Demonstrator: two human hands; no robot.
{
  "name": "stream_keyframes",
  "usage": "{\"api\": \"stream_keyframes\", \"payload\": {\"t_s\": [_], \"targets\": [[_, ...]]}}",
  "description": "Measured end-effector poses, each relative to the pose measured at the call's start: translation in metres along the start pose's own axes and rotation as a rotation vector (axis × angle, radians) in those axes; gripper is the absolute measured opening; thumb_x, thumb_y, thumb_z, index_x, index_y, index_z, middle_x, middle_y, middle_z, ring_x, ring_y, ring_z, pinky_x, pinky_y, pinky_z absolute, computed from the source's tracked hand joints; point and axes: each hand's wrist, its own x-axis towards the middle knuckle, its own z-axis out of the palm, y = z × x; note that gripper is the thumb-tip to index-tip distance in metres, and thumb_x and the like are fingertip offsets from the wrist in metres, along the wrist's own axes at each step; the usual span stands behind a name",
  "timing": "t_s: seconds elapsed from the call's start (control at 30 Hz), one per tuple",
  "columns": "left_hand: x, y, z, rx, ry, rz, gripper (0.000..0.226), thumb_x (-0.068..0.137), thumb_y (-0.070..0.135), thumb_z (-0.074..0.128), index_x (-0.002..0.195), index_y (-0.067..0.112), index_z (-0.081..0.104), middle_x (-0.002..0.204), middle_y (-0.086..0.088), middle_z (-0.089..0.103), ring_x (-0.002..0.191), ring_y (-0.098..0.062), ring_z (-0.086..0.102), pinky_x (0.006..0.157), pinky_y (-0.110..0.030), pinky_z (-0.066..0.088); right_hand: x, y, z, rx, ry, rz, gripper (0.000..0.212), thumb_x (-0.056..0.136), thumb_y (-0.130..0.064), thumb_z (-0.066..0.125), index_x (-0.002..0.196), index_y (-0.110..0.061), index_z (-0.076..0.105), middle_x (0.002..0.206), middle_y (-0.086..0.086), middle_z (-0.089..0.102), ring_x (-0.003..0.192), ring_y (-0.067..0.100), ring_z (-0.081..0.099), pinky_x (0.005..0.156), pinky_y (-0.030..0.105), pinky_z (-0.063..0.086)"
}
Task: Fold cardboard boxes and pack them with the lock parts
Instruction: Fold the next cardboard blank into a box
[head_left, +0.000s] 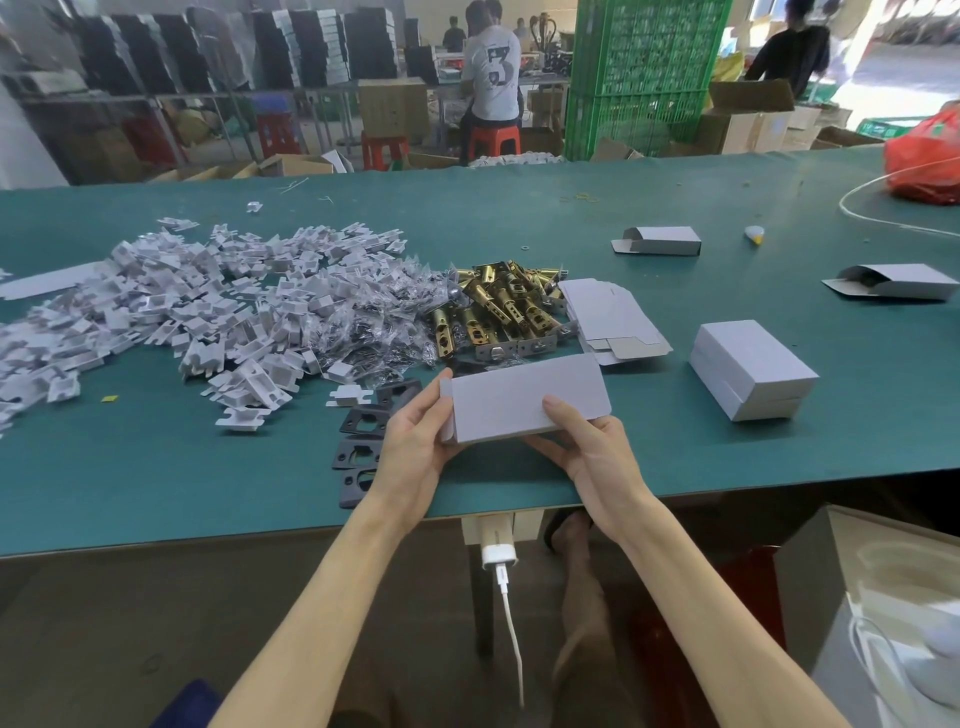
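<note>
Table (727, 467): we see a green top; its near edge runs under the left hand (415, 441) and right hand (592, 447).
White inserts (171, 312): a wide loose heap, well left of the left hand.
Clear bags (363, 332): packets of dark parts, beyond the left hand, against the inserts.
Brass latches (498, 306): heaped beyond both hands.
Dark plates (358, 447): we find several just left of the left hand.
Flat box blanks (608, 317): a stack beyond the right hand, touching the latches.
Closed boxes (748, 369): two stacked, right of the right hand.
Open-flap boxes (660, 240): two, far beyond and to the right of the right hand.
</note>
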Motion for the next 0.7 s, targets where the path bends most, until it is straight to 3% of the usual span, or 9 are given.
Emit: {"api": "stream_keyframes", "payload": {"t_s": [0.1,0.27,0.4,0.5,0.6,0.7], "targets": [[-0.0002,-0.0001,-0.0002,-0.017,-0.006,-0.004,0.037,0.109,0.017,0.048,0.146,0.014,0.055,0.137,-0.008,0.067,0.114,-0.016,0.064,0.091,-0.033,0.059,-0.0008,-0.0010,0.0011,0.012,-0.004,0.000,0.017,0.095,-0.017,0.067,0.110,-0.009,0.068,0.107,0.003,0.076,0.109,0.018,0.070,0.087,0.033,0.060],[0.0006,0.0004,0.0011,-0.015,-0.001,0.000,0.044,0.109,0.019,0.050,0.152,0.010,0.049,0.137,-0.008,0.067,0.114,-0.015,0.064,0.086,-0.030,0.060,-0.0033,-0.0029,0.0020,0.036,-0.009,0.000,0.013,0.097,-0.018,0.064,0.109,-0.011,0.066,0.102,0.001,0.077,0.107,0.015,0.071,0.085,0.030,0.060],[-0.0003,0.0001,0.0027,-0.011,-0.019,0.015,0.044,0.109,0.020,0.050,0.153,0.011,0.049,0.120,-0.009,0.061,0.111,-0.014,0.062,0.089,-0.031,0.061,-0.0040,-0.0042,0.0027,0.055,0.001,0.013,0.015,0.097,-0.019,0.065,0.110,-0.012,0.065,0.101,0.000,0.077,0.107,0.015,0.071,0.083,0.030,0.060],[-0.0010,0.0007,0.0034,-0.021,-0.018,0.019,0.044,0.108,0.020,0.051,0.151,0.013,0.051,0.121,-0.006,0.064,0.108,-0.012,0.064,0.085,-0.029,0.061,-0.0042,-0.0046,0.0022,0.060,-0.011,0.012,0.014,0.097,-0.020,0.065,0.110,-0.015,0.064,0.099,-0.002,0.077,0.107,0.013,0.071,0.083,0.029,0.060],[-0.0020,0.0014,0.0042,-0.033,-0.021,0.020,0.031,0.107,0.021,0.054,0.136,0.022,0.065,0.121,0.002,0.075,0.105,-0.009,0.069,0.082,-0.029,0.061,-0.0037,-0.0058,0.0006,0.092,-0.023,0.027,0.024,0.092,-0.022,0.068,0.114,-0.013,0.064,0.103,0.002,0.076,0.111,0.017,0.069,0.089,0.034,0.060],[-0.0030,0.0024,0.0043,-0.038,-0.020,0.025,0.026,0.106,0.020,0.055,0.127,0.021,0.071,0.119,-0.002,0.077,0.103,-0.011,0.072,0.084,-0.034,0.063,-0.0035,-0.0065,-0.0017,0.104,-0.036,0.039,0.031,0.086,-0.024,0.072,0.114,-0.011,0.064,0.105,0.004,0.075,0.112,0.020,0.069,0.089,0.035,0.060]]}}
